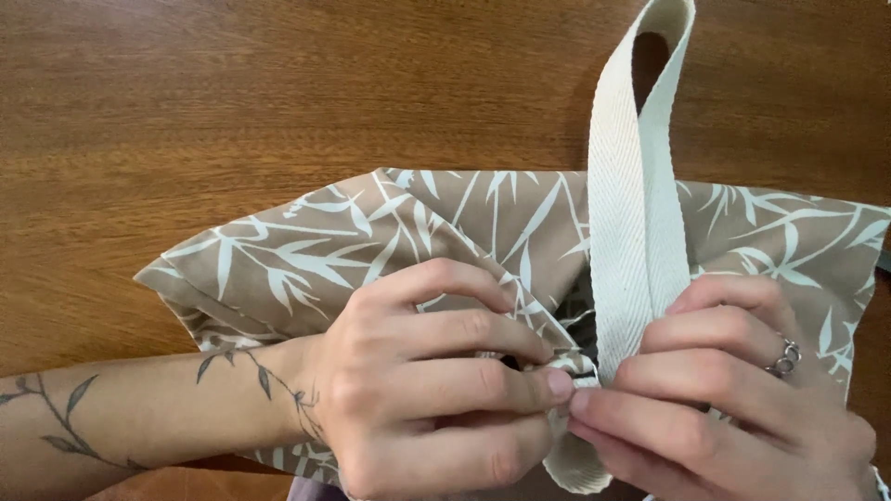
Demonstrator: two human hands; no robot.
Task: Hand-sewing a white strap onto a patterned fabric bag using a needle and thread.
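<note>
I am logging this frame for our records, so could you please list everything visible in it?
Fabric bag: one, tan with a white leaf print, lying on the table across the middle and right.
Webbing strap: one, cream, looped upward from the bag's opening to the top edge.
Table: one, brown wood grain, under everything.
Ring: one, silver, on a finger of the right hand.
Left hand: one, leaf tattoo along the forearm, fingers pinching the fabric at the strap's base.
Right hand: one, fingertips meeting the left hand's at the strap's base.
</note>
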